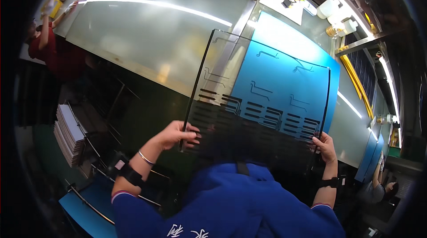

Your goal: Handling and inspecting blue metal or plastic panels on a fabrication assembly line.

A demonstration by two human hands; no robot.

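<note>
- A worker in a blue jacket holds up a clear sheet [262,100] marked with dark slots and bracket-like lines, one hand at each lower corner, the sheet tilted away over the bench.
- The left hand [178,135] is closed on the sheet's lower left edge, thumb on the near face and fingers curled behind; a thin bracelet and a black wrist strap sit below it on the forearm.
- The right hand [324,147] clamps the lower right corner in the same pinch, with a black strap on that wrist too.
- Beyond the hands, under the raised sheet, lies a blue panel [307,51] on the grey metal table [147,38]; through the sheet its blue shows plainly.
- Judged from this, the sheet is mid-carry, lifted and not yet laid; setting it down would call for squaring its edges to the blue panel and lowering both corners evenly.
- Far off to the left, another person in a red top [46,47] works at the table's end; a stack of grey sheets [69,133] stands below the left hand.
</note>
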